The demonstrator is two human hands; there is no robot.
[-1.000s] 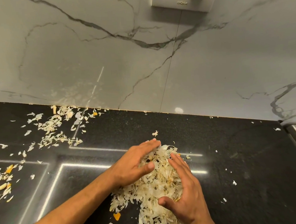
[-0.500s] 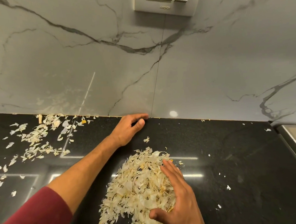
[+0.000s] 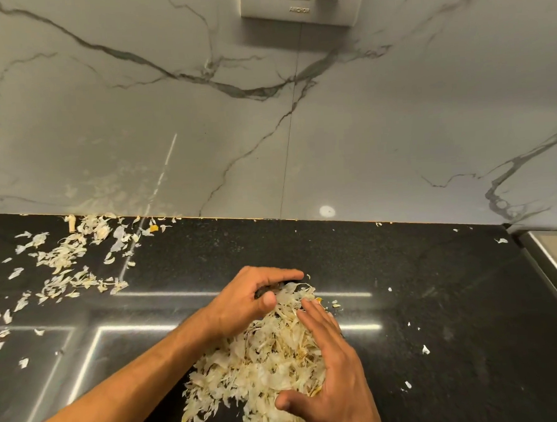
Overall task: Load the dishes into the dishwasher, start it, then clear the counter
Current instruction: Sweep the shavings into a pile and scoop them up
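Nearest the front edge of the black bench (image 3: 439,299), the right hand (image 3: 332,370) lies flat-fingered against the right flank of the heaped peelings (image 3: 263,365), while the left hand (image 3: 246,297), fingers curved over the pile's far end, cups it from behind; the two hands stand apart with the heap between them, neither clamped on anything. Further back, a loose scatter of peel (image 3: 68,256) lies toward the bench's rear left edge against the marble wall (image 3: 265,130), with stray flecks (image 3: 424,348) to the right. Risk, in my judgement: light, dry flakes may spill between the fingers when lifted, and the outlying scatter may be missed.
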